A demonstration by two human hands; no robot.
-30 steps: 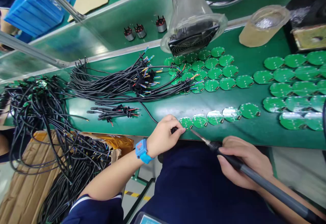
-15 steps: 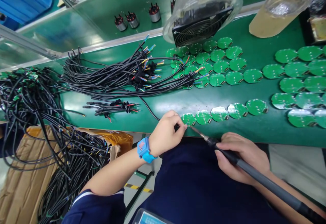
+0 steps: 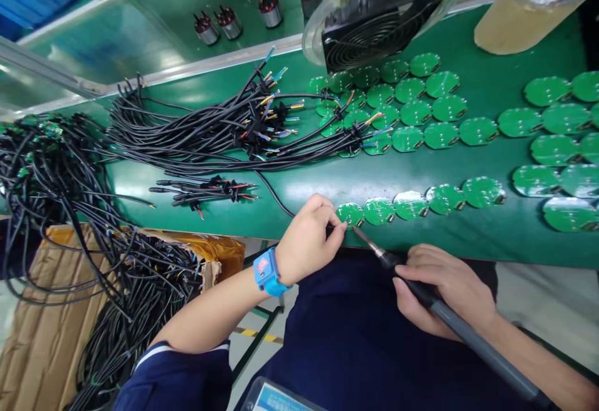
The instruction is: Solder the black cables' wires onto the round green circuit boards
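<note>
My left hand [image 3: 311,236], with a blue band on its wrist, pinches a thin black cable [image 3: 276,194] near its end. Its fingertips rest by the left edge of a round green circuit board [image 3: 350,213], the first of a short row near the table's front edge. A soldering iron [image 3: 461,322] is gripped like a pen in my right hand [image 3: 452,283]. The iron's tip points at that same board, close to my left fingertips. Whether the tip touches the board or a wire is too small to tell.
A bundle of black cables [image 3: 187,133] lies across the table, shorter leads [image 3: 206,191] below it. More round boards [image 3: 547,149] stand in rows to the right. Behind are a fan [image 3: 369,43], a cloudy cup [image 3: 510,21] and small motors [image 3: 270,13]. A cardboard box [image 3: 42,330] sits lower left.
The view has shifted a little, so the boards and fan appear farther right. Both hands keep their holds; a bit of blue now shows at my left fingertips.
</note>
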